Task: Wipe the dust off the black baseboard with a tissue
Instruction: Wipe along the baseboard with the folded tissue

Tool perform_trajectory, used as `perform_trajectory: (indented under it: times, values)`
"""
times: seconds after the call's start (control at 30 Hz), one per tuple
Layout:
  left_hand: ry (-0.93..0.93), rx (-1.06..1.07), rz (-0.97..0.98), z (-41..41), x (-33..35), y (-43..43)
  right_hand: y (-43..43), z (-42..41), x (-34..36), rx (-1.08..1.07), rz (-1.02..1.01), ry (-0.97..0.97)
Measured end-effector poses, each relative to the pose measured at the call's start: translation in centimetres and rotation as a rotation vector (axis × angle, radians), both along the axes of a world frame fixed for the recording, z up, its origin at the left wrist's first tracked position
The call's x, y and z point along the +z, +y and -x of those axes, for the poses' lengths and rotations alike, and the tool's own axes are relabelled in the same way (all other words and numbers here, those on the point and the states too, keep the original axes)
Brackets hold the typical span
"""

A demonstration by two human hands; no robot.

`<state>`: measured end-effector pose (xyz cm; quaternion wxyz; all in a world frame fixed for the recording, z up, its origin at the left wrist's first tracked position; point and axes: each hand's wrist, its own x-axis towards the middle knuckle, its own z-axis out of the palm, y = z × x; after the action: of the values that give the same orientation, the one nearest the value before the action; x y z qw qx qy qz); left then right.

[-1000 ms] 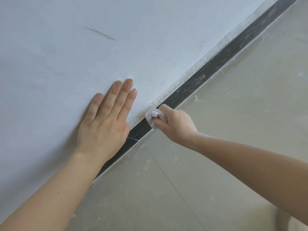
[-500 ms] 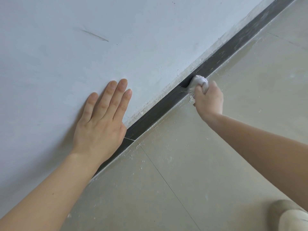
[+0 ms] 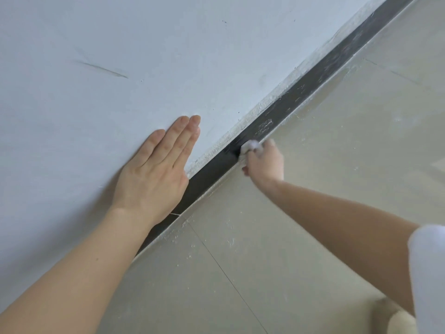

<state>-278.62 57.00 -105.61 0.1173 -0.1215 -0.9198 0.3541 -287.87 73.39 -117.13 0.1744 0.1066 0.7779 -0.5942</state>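
The black baseboard (image 3: 301, 97) runs diagonally from lower left to upper right between the white wall and the floor. White dust streaks cover it to the upper right of my right hand; the stretch beside my left hand looks darker. My right hand (image 3: 265, 162) is closed around a crumpled white tissue (image 3: 251, 147) and presses it against the baseboard. My left hand (image 3: 156, 172) lies flat on the wall just above the baseboard, fingers straight and together, holding nothing.
The white wall (image 3: 168, 56) has a thin scratch mark at the left. The beige tiled floor (image 3: 337, 153) carries white dust crumbs along the baseboard. A white sleeve (image 3: 428, 273) and a pale shape show at the lower right corner.
My right hand swept the tissue up and to the right along the baseboard from beside my left hand. My left hand stayed flat on the wall.
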Motion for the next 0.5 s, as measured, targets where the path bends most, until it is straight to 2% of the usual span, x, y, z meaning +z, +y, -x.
perform_trajectory:
  times: [0.17, 0.27, 0.33, 0.43, 0.5]
  values:
    - [0.038, 0.026, 0.008, 0.0, -0.7, 0.6, 4.6, 6.6, 1.3, -0.207, -0.033, -0.008]
    - [0.039, 0.041, -0.031, 0.3, -0.9, 1.3, 6.0, 7.1, 1.9, -0.323, -0.046, -0.017]
    - [0.028, 0.027, -0.047, 0.8, -1.0, 1.8, 6.0, 5.3, 2.0, -0.256, -0.055, -0.03]
    - [0.019, -0.003, -0.072, 2.1, -0.9, 2.7, 4.1, 1.3, 1.6, 0.05, -0.049, -0.043]
    - [0.018, -0.013, -0.082, 2.8, -0.8, 3.2, 2.8, 0.3, 1.3, 0.177, -0.058, 0.027]
